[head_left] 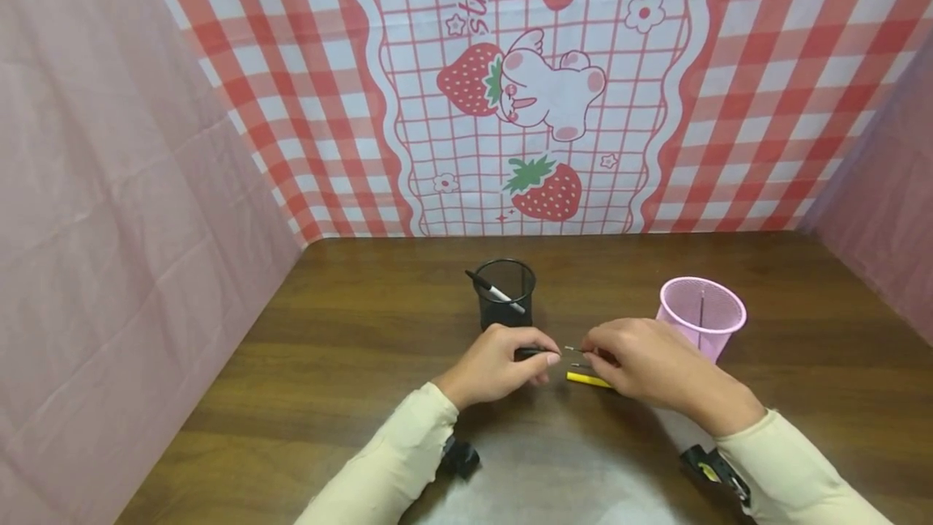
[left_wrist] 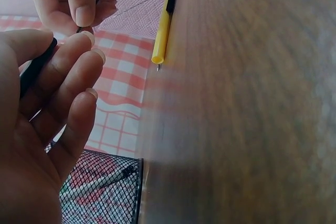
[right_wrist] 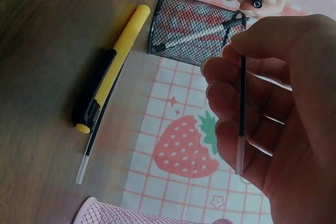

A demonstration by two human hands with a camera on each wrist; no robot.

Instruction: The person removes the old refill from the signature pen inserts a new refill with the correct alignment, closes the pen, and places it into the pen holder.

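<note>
My left hand pinches a black pen barrel between thumb and fingers; its round open end shows in the right wrist view. Between the thumb and fingers of my right hand is a thin black ink refill with a clear tail end. The refill's tip points toward the barrel, with a small gap between them. On the table below the right hand lies a yellow pen barrel with a black clip. A second refill lies alongside it, partly hidden by it.
Behind the left hand stands a black mesh cup with a black and white marker leaning in it. A pink mesh cup is behind the right hand, with a thin dark line showing inside. A strawberry-patterned cloth hangs at the table's back edge.
</note>
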